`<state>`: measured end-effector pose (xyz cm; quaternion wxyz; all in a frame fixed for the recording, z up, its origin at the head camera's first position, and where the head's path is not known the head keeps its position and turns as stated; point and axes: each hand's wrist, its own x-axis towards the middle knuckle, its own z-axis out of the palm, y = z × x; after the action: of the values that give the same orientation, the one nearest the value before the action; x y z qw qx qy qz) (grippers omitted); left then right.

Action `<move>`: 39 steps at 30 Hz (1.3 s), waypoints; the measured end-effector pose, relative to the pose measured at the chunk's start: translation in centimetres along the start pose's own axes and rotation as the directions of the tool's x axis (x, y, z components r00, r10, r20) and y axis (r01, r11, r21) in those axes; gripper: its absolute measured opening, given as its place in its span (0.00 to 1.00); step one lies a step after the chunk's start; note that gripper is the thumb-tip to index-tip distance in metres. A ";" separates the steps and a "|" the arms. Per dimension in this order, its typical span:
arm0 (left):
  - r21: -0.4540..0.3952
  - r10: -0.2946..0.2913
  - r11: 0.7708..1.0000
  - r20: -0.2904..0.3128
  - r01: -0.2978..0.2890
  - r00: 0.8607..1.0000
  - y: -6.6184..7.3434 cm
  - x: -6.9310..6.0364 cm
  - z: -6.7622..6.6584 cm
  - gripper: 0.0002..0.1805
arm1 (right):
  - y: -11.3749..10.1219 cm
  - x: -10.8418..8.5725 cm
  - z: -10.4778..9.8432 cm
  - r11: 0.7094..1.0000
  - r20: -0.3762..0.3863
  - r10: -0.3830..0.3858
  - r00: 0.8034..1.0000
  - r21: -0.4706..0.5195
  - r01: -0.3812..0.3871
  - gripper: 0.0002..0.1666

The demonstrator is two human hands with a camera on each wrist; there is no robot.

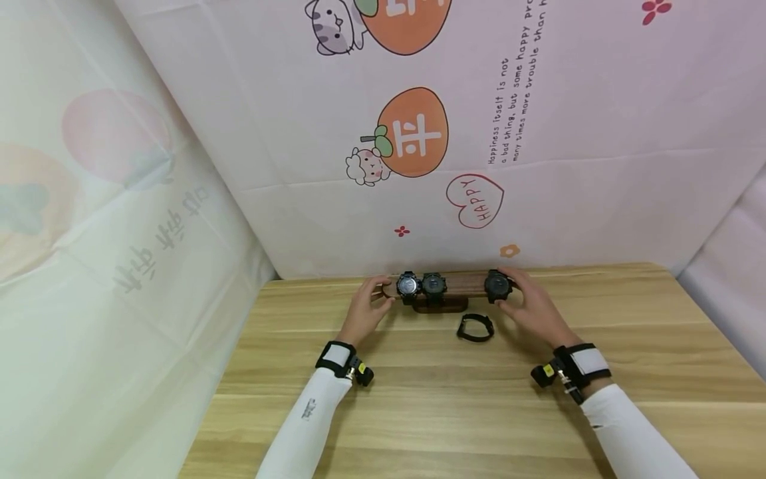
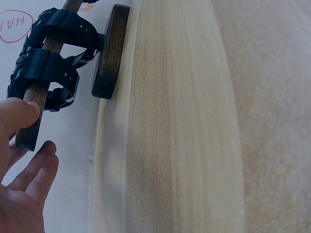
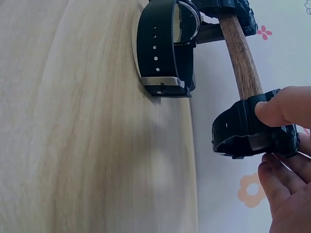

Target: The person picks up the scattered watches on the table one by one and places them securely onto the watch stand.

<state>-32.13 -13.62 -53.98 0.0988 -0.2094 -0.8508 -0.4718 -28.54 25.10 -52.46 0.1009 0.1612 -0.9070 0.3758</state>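
Note:
A wooden bar on a dark base carries several black watches. Two of them, a silver-faced watch and a dark watch, hang side by side toward its left end. My left hand holds that end, thumb on the wood in the left wrist view. Around the right end sits another black watch, pinched between thumb and fingers of my right hand; in the right wrist view its closed strap loops round the bar.
One more black watch stands on the wooden table in front of the base, its strap closed in a loop. Behind the table hangs a white printed cloth, with more cloth along the left side.

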 end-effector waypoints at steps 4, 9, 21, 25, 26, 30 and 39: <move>-0.002 -0.008 1.000 0.003 0.008 1.000 0.1 0.0 0.0 0.25 | -0.1 0.2 0.2 1.000 0.005 -0.003 1.000 -0.008 0.003 0.45; -0.007 -0.015 1.000 0.002 0.015 1.000 -0.1 -0.1 0.0 0.25 | -0.3 0.3 0.2 1.000 0.020 0.027 0.999 -0.004 -0.027 0.44; -0.051 -0.029 0.998 -0.002 0.029 1.000 0.0 -0.1 0.1 0.25 | -0.2 0.6 0.4 1.000 0.034 0.014 0.999 0.015 -0.015 0.47; -0.043 -0.022 0.999 -0.005 0.022 1.000 0.0 -0.1 0.1 0.25 | -0.3 0.7 0.5 1.000 0.044 0.019 0.999 0.018 -0.019 0.48; -0.043 -0.019 0.999 -0.005 0.019 1.000 -0.1 -0.1 0.1 0.25 | -0.3 0.7 0.6 1.000 0.047 0.022 0.999 0.018 -0.023 0.48; -0.044 -0.012 0.999 -0.007 0.011 1.000 -0.2 -0.2 0.1 0.25 | -0.3 0.9 0.7 0.999 0.054 0.031 0.998 0.010 -0.032 0.47; -0.038 -0.016 0.999 -0.009 0.016 1.000 -0.2 -0.2 0.2 0.24 | -0.2 1.3 1.2 1.000 0.044 0.014 0.999 0.010 -0.015 0.45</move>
<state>-32.06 -13.60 -54.25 0.0951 -0.2022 -0.8427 -0.4898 -29.77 23.89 -52.76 0.0776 0.1634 -0.9081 0.3776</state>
